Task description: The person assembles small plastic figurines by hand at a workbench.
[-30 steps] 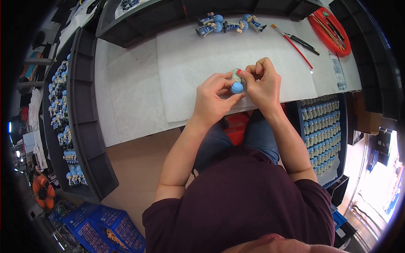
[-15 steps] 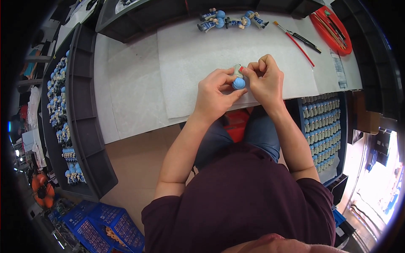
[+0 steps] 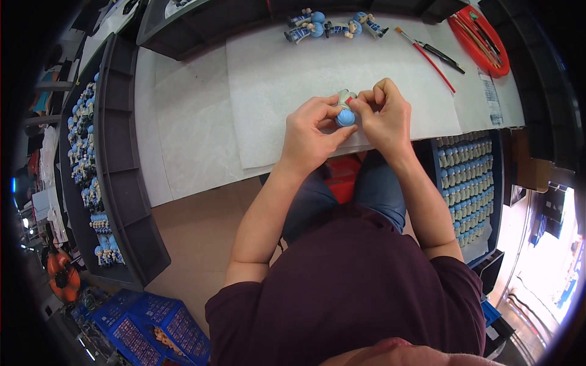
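My left hand (image 3: 311,131) grips a small figurine (image 3: 345,117) between thumb and fingers, above the near part of the white sheet. Its round, ribbed light-blue head points toward me, and its pale greenish body points away. At the body, my right hand (image 3: 386,116) has thumb and forefinger pinched at a small red piece (image 3: 350,101), with the other fingers curled in. I cannot tell whether the red piece is fixed to the figurine. Several finished-looking figurines (image 3: 305,33) in blue and white lie at the far side of the sheet.
A red-handled brush (image 3: 434,68) and a black pen-like tool (image 3: 442,58) lie at the far right, beside a red tray (image 3: 500,68) of brushes. Rows of pale figurines fill a bin (image 3: 467,189) at right. Another dark bin (image 3: 125,165) with blue-headed figurines stands at left.
Both hands hold nearly the same pose. The figurine has turned slightly between the fingers, so a little more of its far end shows.
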The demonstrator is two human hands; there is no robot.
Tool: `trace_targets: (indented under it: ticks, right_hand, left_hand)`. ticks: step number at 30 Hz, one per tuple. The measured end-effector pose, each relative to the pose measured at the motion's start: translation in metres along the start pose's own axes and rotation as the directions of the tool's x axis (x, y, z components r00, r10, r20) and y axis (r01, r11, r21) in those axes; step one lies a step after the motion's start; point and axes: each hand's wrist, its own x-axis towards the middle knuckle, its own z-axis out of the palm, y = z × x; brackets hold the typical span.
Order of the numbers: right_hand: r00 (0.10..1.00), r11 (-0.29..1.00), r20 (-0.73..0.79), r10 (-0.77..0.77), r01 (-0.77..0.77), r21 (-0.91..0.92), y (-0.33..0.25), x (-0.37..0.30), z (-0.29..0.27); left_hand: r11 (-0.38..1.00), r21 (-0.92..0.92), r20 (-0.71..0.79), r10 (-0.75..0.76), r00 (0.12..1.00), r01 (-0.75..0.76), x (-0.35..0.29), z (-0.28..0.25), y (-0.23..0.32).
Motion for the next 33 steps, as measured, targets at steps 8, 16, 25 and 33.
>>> trace_targets:
  ticks: [8, 16, 25, 33]
  right_hand:
    - [1.0, 1.0, 0.0, -0.002, 0.002, -0.004, 0.004, 0.003, 0.0]
    - [0.998, 0.998, 0.028, -0.052, 0.053, -0.042, -0.005, 0.0, -0.001]
    - [0.995, 0.994, 0.029, -0.091, 0.092, -0.058, -0.008, 0.0, -0.001]
    - [0.998, 0.999, 0.037, -0.043, 0.043, -0.007, -0.002, 0.004, -0.002]
  left_hand:
    - [1.0, 0.01, -0.001, -0.01, 1.0, 0.01, 0.002, 0.0, -0.001]
    - [0.999, 0.012, -0.002, -0.033, 0.999, 0.033, 0.0, 0.0, -0.003]
    - [0.998, 0.007, -0.001, -0.057, 0.998, 0.057, -0.003, 0.0, -0.002]
    - [0.999, 0.046, 0.006, -0.016, 1.0, 0.016, -0.003, 0.001, -0.002]
